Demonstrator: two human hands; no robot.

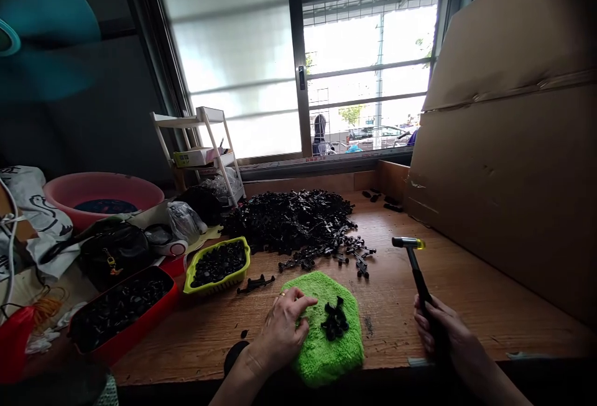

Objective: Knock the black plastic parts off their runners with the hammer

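Note:
My right hand (443, 325) grips the black handle of a small mallet (416, 269), whose head stands upright with one black face and one yellow face. A folded, bright green fluffy cloth (321, 356) lies in front of me. On it rests a black plastic part (334, 319) with knobbed arms. My left hand (284, 325) is over the cloth's left edge, thumb and index finger apart, with nothing visible between them. Its fingertips point toward the black part without touching it. A similar black part (255, 284) lies on the table beyond the hand.
A large heap of black plastic parts (293, 219) covers the table's back. A yellow-green basket (215, 291) and a red bin (135, 331) hold small black pieces at left. A cardboard sheet (504, 163) stands at right. A fan (46, 27) is at upper left.

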